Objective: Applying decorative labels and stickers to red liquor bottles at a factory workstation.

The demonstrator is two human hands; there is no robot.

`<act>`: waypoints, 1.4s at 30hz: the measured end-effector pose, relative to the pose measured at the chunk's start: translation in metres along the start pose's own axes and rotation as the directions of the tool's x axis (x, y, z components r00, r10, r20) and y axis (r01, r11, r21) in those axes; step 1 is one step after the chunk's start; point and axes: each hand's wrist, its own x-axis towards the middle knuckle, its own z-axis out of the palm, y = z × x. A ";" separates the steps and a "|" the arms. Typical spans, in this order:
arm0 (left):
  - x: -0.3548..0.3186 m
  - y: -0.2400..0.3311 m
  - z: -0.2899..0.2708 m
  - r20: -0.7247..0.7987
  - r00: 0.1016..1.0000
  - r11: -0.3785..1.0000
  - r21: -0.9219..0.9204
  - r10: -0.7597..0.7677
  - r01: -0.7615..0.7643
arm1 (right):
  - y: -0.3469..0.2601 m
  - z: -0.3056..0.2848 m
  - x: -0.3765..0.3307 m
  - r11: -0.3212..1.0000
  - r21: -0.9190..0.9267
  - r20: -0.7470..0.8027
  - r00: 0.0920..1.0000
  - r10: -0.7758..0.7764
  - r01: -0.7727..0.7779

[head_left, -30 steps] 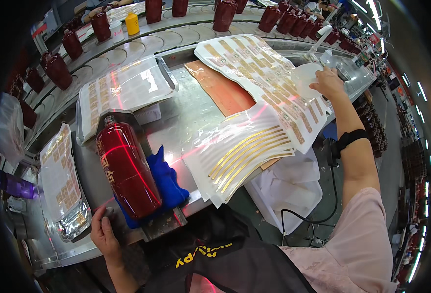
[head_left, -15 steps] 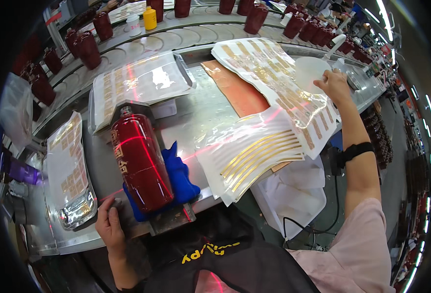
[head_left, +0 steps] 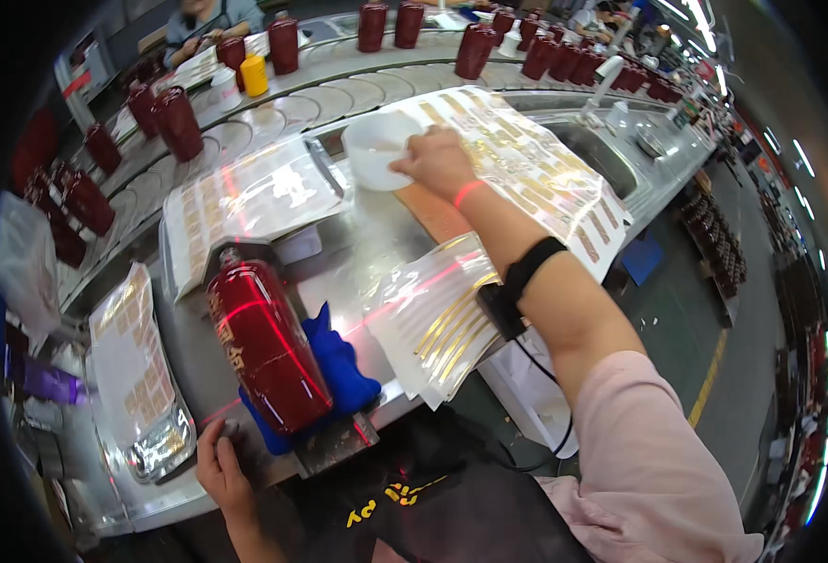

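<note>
Right hand grips white bowl, far middle. Left hand loosely curled at near-left table edge, can't tell if holding; nearer red bottle, just right, neck far-left, base near-right.

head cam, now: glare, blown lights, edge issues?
Head view: white glare patches the clear-covered sheet behind the dark-red bottle; head view: red light lines cross that bottle; head view: ceiling lights burn white along the right rim, and the corners go black.

White bowl leftward (grip too)
</note>
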 end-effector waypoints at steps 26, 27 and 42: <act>0.000 -0.028 -0.005 -0.082 0.996 0.984 0.175 -0.023 0.037 | 0.465 -0.067 -0.125 0.611 -0.277 0.233 0.565 0.791 -0.741; 0.000 -0.026 -0.005 -0.075 0.997 0.972 0.232 -0.005 0.023 | 0.467 -0.067 -0.123 0.565 -0.249 0.207 0.526 0.825 -0.787; 0.001 -0.002 0.007 -0.011 0.998 0.936 0.347 0.060 -0.053 | 0.287 -0.144 0.030 0.853 -0.503 0.019 0.985 0.170 -0.137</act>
